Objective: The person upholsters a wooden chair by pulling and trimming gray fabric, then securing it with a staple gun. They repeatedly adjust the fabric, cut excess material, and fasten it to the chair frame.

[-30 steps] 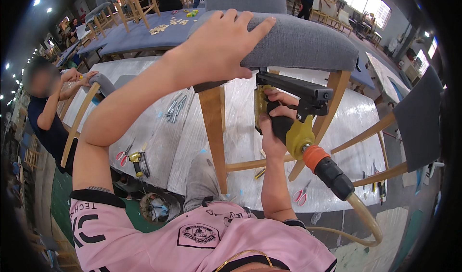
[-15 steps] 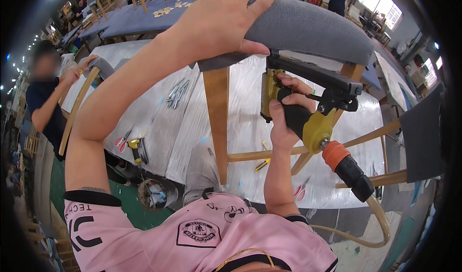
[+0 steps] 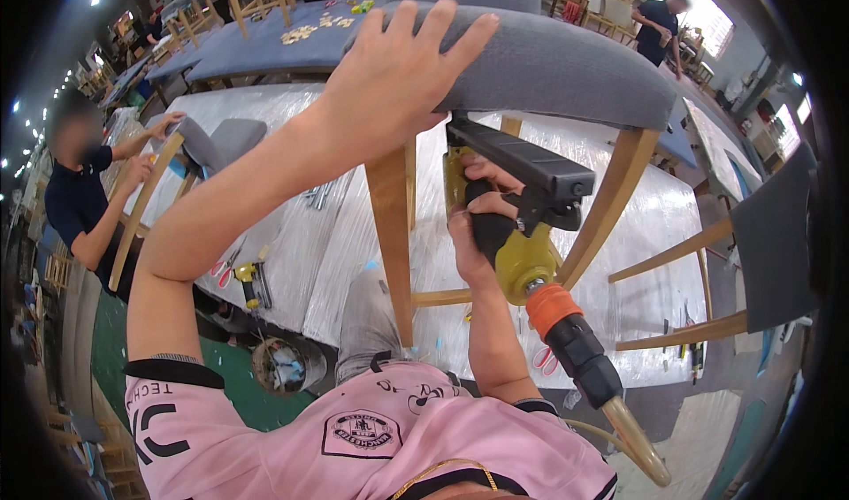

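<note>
My left hand (image 3: 400,74) lies flat, fingers spread, on the grey padded seat (image 3: 566,65) of a wooden chair whose pale leg (image 3: 393,235) runs down in front of me. Under the seat, my right hand (image 3: 482,210) grips the black handle of a yellow pneumatic staple gun (image 3: 523,201). The gun's head is pressed up against the seat's underside near the frame. An orange coupling and a black hose fitting (image 3: 575,348) trail from the gun toward the lower right.
A workbench wrapped in clear plastic film (image 3: 309,235) holds scissors and small tools. At the left a person in dark clothes (image 3: 84,195) handles another grey-seated chair (image 3: 212,142). Another chair's dark back (image 3: 774,235) stands at right. A bucket (image 3: 281,366) sits on the green floor.
The view has closed in on the chair. My right hand has shifted the staple gun slightly left under the seat; my left hand stays pressed on the cushion.
</note>
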